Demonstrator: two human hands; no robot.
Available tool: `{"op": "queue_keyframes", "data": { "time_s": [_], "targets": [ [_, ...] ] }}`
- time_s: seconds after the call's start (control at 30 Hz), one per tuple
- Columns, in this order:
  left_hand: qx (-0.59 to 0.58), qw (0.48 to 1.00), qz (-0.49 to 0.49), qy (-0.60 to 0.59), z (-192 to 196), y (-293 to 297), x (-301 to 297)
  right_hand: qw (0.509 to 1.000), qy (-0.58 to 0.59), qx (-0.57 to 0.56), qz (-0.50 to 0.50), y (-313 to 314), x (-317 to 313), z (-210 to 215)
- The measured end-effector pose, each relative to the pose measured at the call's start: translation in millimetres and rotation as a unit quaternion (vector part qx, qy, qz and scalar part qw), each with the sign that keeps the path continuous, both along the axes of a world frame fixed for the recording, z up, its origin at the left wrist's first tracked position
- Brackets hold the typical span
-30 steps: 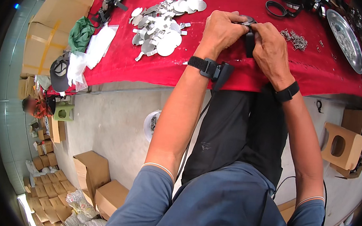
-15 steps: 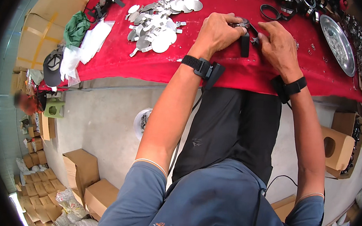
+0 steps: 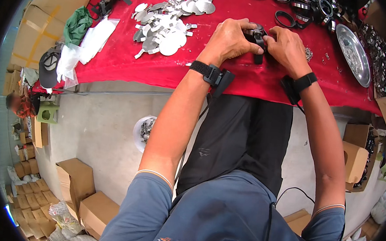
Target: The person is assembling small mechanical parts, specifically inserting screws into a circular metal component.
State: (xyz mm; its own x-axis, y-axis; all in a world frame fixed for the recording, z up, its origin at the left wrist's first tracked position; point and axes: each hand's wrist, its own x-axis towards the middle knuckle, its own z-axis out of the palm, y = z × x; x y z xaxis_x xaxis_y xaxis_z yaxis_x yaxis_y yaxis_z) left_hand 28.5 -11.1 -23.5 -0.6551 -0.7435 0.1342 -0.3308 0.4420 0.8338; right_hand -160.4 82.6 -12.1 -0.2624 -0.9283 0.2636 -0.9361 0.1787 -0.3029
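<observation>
Over the red tablecloth, what looks like a black wristwatch point(image 3: 257, 34) is held between my two hands. My left hand point(image 3: 228, 39) is closed on its left side, thumb along the near edge and fingers over the far edge. A black strap point(image 3: 258, 54) hangs down toward me. My right hand point(image 3: 289, 49) is closed at the watch's right side, fingertips pressed against it and partly hiding it. Left of my left hand lies a pile of flat silver discs with tabs point(image 3: 171, 41). Beyond my right hand are black ring-shaped watch parts point(image 3: 285, 19).
At the right stands an oval metal tray point(image 3: 354, 56) with small clear pieces, beside a heap of dark shiny parts point(image 3: 377, 58). Plastic bags point(image 3: 70, 61), a green cloth point(image 3: 78, 25) and a cap point(image 3: 50, 66) are at the left. Cardboard boxes point(image 3: 99, 213) stand on the floor.
My right hand has moved left, from beside the strap to the watch's edge. The watch and both hands sit slightly lower in view. My left hand keeps its hold.
</observation>
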Motion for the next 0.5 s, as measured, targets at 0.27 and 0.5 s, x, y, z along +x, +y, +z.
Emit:
{"op": "queue_keyframes", "data": {
  "time_s": [0.27, 0.5],
  "targets": [
    [0.010, 1.000, 0.018, 0.012, 1.7, 4.6, 4.4, 0.998, 0.034, -0.033, -0.044, -9.6, -1.9, -12.8],
    [-0.010, 0.999, 0.031, 0.042, -8.5, 13.6, -4.4, 0.994, -0.104, -0.044, 0.007, 11.3, -2.3, -15.8]
  ]
}}
